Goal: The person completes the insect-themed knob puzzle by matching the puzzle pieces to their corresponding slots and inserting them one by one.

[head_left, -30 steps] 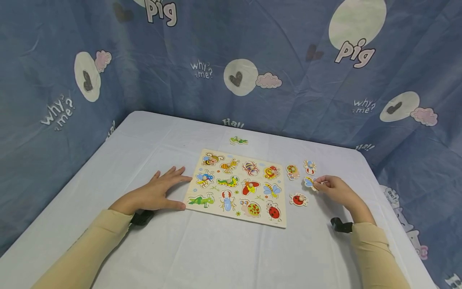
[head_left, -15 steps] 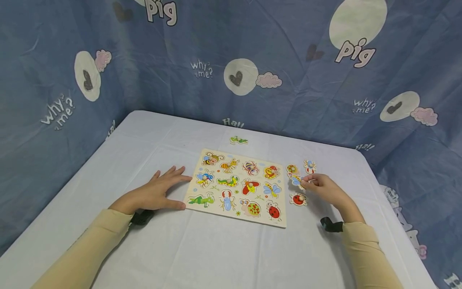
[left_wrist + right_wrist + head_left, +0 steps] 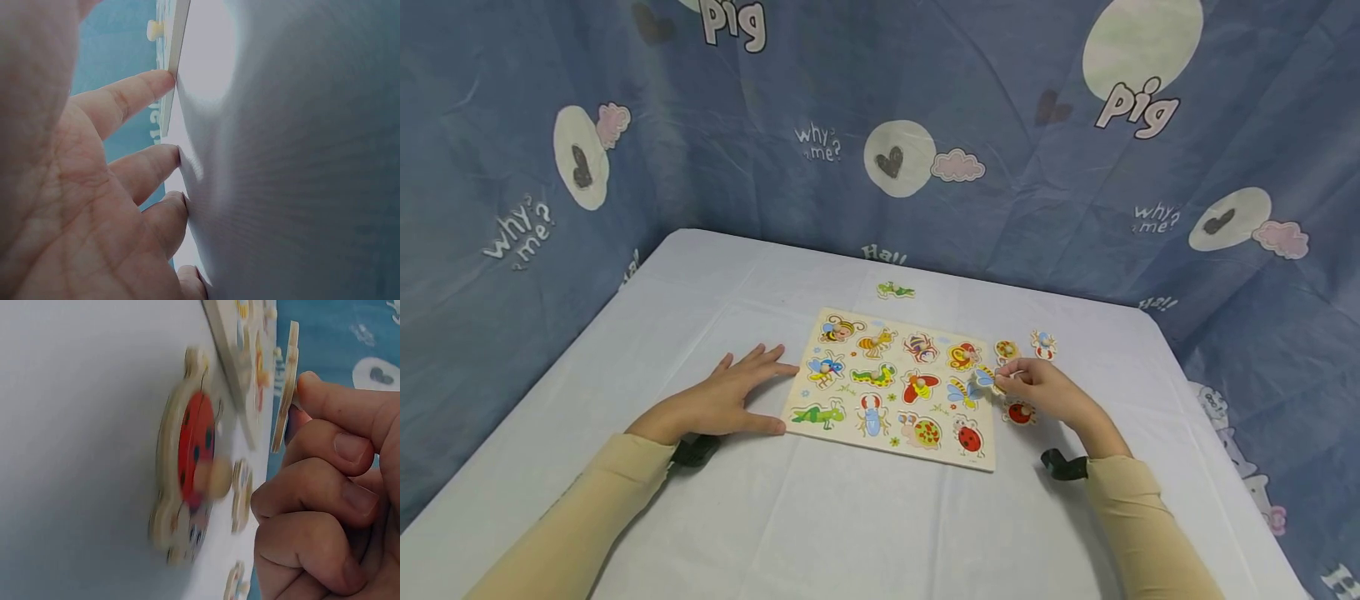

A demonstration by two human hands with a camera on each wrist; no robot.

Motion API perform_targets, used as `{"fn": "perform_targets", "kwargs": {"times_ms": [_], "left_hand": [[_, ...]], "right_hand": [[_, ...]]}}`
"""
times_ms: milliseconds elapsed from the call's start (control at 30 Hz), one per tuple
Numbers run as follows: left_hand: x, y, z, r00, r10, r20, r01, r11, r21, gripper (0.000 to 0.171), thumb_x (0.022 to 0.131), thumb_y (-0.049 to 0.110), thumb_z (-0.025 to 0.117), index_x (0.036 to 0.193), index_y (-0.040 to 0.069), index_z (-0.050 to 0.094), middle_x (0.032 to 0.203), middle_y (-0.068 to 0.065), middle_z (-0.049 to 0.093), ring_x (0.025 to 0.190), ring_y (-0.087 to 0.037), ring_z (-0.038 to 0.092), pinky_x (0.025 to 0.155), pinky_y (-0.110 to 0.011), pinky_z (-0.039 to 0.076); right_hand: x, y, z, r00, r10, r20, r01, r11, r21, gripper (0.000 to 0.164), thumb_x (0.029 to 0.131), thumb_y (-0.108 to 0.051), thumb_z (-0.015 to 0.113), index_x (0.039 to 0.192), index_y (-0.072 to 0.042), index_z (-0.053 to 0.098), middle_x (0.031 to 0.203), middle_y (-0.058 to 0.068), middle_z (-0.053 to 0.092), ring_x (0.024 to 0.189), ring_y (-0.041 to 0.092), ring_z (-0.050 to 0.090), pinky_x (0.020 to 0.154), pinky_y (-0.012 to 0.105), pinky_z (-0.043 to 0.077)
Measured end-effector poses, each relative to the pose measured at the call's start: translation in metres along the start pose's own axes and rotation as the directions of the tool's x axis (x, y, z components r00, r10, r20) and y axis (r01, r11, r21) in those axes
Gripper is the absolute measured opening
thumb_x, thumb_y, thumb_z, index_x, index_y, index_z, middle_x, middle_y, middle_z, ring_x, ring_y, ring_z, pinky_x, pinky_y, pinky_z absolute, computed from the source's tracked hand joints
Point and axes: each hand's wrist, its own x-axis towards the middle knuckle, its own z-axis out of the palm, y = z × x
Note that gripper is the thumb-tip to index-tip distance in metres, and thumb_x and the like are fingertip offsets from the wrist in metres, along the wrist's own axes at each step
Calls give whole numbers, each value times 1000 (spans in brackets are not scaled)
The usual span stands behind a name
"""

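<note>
With its thumb and forefinger my right hand (image 3: 1051, 393) pinches a dragonfly puzzle piece (image 3: 984, 380), blue-winged with a striped body. In the head view the piece overlaps the right edge of a wooden insect puzzle board (image 3: 847, 430), beside the printed dragonfly recess (image 3: 964, 393). The right wrist view shows the piece (image 3: 287, 387) edge-on, raised above the table. My left hand (image 3: 721, 400) lies with fingers spread at the board's left side, thumb at the near corner. One fingertip touches the board's edge (image 3: 180, 37) in the left wrist view.
Right of the board lie a ladybug piece (image 3: 1019, 413), partly under my right hand in view, a snail piece (image 3: 1006, 349) and a beetle piece (image 3: 1043, 343). A grasshopper piece (image 3: 895, 290) lies behind the board. A blue printed curtain (image 3: 737, 183) surrounds the white-covered table (image 3: 820, 533).
My right hand has carried the dragonfly piece leftward, from beside the beetle piece, past the snail piece, to the board's right edge. My left hand has stayed in place.
</note>
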Motion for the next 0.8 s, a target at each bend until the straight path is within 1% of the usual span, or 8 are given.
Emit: {"fn": "perform_targets", "kwargs": {"times_ms": [133, 233, 400, 533, 633, 800], "left_hand": [[1, 0, 0, 1000, 3, 0, -3, 1000, 3, 88, 82, 51, 91, 157, 20, 54, 177, -23, 24, 166, -52, 10, 126, -81, -1], [1, 0, 0, 1000, 3, 0, -3, 1000, 6, 88, 83, 51, 91, 157, 20, 55, 177, -24, 24, 165, -52, 10, 125, -81, -1], [1, 0, 0, 1000, -1, 1, 1, 1000, 5, 89, 82, 51, 91, 157, 21, 54, 177, -23, 24, 166, -52, 10, 126, -81, -1], [0, 0, 1, 1000, -3, 1, 3, 1000, 4, 89, 82, 52, 91, 157, 21, 54, 178, -23, 24, 166, -52, 10, 126, -81, -1], [0, -1, 1, 1000, -2, -2, 2, 1000, 6, 89, 82, 52, 91, 157, 21, 54, 177, -23, 24, 165, -53, 11, 126, -81, -1], [0, -1, 1, 1000, 1, -5, -1, 1000, 11, 89, 82, 53, 90, 157, 21, 54, 177, -23, 24, 165, -52, 11, 126, -81, 0]], "right_hand": [[3, -6, 7, 1000, -15, 16, 15, 1000, -9, 32, 108, -28, 66, 123, 1, 66, 64, -4, 41, 54, 10, 37, 50, 26, 35], [5, -9, 13, 1000, -15, 18, 16, 1000, -27, 29, 108, -27, 67, 121, 0, 68, 64, -3, 42, 52, 10, 35, 49, 26, 34], [9, -11, 24, 999, 2, 35, -1, 999, -36, 28, 108, -25, 67, 120, -1, 69, 65, -3, 47, 52, 10, 38, 49, 25, 36], [11, -14, 31, 999, -9, 37, 10, 999, -39, 25, 107, -21, 67, 118, 1, 69, 65, -3, 48, 53, 11, 40, 49, 24, 36], [12, -18, 34, 999, -30, 30, 32, 998, -62, 22, 107, -20, 68, 114, 1, 69, 65, -3, 48, 57, 12, 43, 51, 24, 36], [14, -19, 37, 999, -28, 22, 30, 995, -94, 20, 106, -20, 69, 111, -2, 71, 66, -4, 50, 60, 13, 46, 53, 25, 39]]}}
